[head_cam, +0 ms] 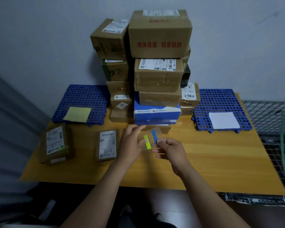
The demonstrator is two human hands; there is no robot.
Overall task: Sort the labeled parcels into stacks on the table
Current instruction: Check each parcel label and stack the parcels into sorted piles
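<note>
Clear backing sheet (149,131), bearing yellow strip (147,142) and blue strip (154,136), is pinched by left hand (130,143) and right hand (169,149), seemingly for peeling. Just beyond, parcel stack (158,76) untouched.

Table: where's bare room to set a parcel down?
Widest bare patch: table front right, bordered by right hand, right blue mat and table edges. Left blue mat is bare behind its yellow sheet. Crowded: parcel stack centre back, 3-1 parcel and leftmost parcel front left, left hand and sticker sheet mid-front.
</note>
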